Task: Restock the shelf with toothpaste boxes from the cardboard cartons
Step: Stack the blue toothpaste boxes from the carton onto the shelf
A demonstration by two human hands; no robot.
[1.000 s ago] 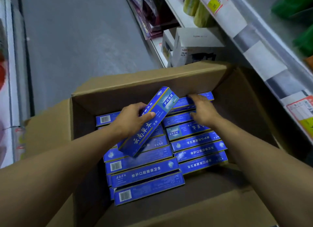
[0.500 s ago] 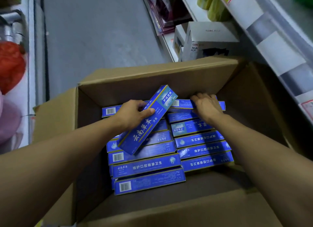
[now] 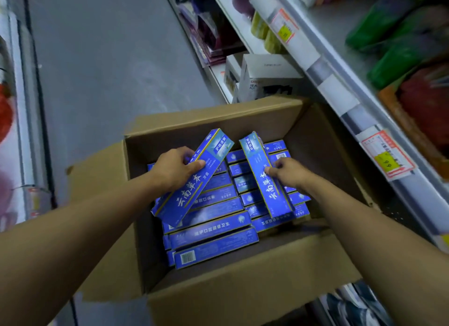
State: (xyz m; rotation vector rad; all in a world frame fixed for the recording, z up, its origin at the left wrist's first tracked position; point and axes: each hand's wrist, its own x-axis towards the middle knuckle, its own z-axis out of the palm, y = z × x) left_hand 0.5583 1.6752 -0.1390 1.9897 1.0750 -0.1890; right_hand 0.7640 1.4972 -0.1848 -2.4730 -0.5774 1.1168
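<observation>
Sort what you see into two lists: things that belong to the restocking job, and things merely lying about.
Part of the job:
open cardboard carton
toothpaste box gripped by left hand
toothpaste box gripped by right hand
stacked toothpaste boxes

Lying about:
white teapot boxes
green packets
price label

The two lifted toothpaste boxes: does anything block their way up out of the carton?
Nothing visible does. The left hand and right hand each hold a box above the stack, and the carton is open on top.
</observation>
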